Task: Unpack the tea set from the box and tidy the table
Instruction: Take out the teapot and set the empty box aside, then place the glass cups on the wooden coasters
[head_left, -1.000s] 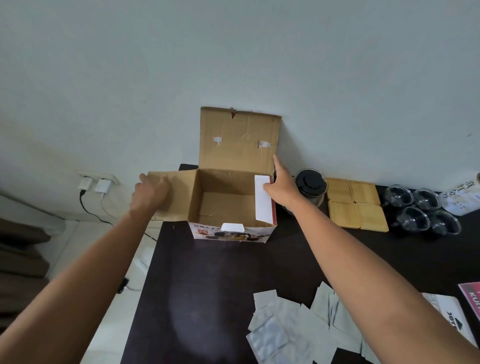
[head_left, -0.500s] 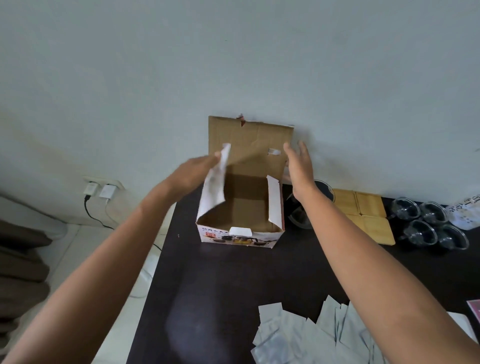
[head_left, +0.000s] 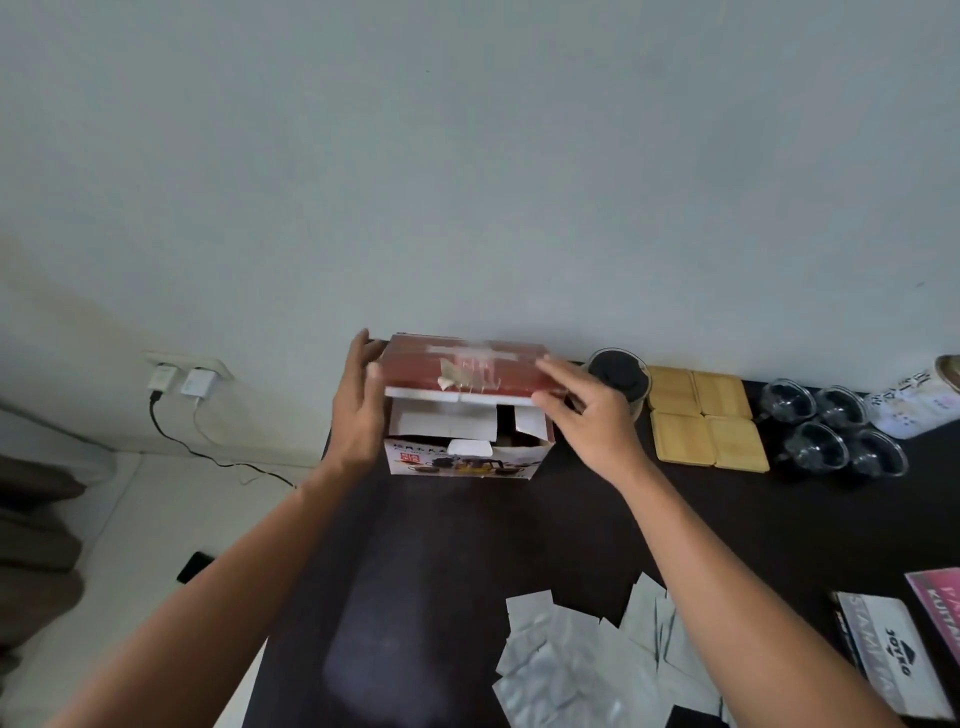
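The tea set box (head_left: 462, 462) stands at the back left of the dark table (head_left: 457, 561). Its red top lid (head_left: 467, 371) is folded down almost level over the white side flaps. My left hand (head_left: 358, 405) grips the lid's left edge. My right hand (head_left: 587, 410) presses on the lid's right end, fingers spread. To the right stand a glass teapot with a black lid (head_left: 621, 371), several square wooden coasters (head_left: 701, 421) and several glass cups (head_left: 831, 428).
Several silver foil sachets (head_left: 587, 660) lie scattered at the table's front. Booklets (head_left: 893, 654) and a pink leaflet (head_left: 943, 603) sit at the front right, a white printed packet (head_left: 914, 408) at the back right. A wall socket with plugs (head_left: 179, 379) is off the table's left edge.
The box's side flaps have been folded in and the tall back lid has swung down over the opening. Both hands moved from the flaps to the lid.
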